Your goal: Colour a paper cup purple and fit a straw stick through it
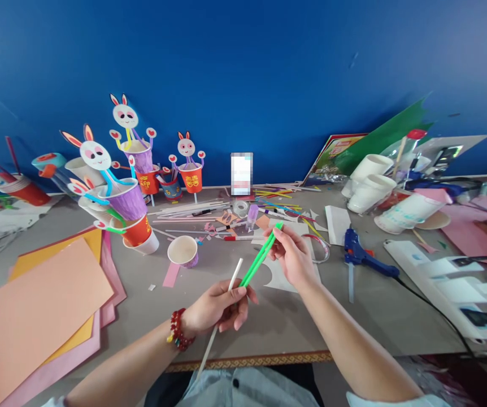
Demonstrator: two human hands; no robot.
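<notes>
Angled inward, left hand [222, 305] grips a white stick [235, 274] and green strips [253, 270]; right hand [292, 254] pinches the strips' far tip (glue gun [362, 255] lies right, paper cup [190, 262] left).

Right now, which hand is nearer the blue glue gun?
Right. The right hand is left of the blue glue gun; the left hand is farther left.

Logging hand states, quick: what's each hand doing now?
Left hand: closed, holding the white stick and lower end of the green piece.
Right hand: closed, pinching the green piece's upper end.
</notes>
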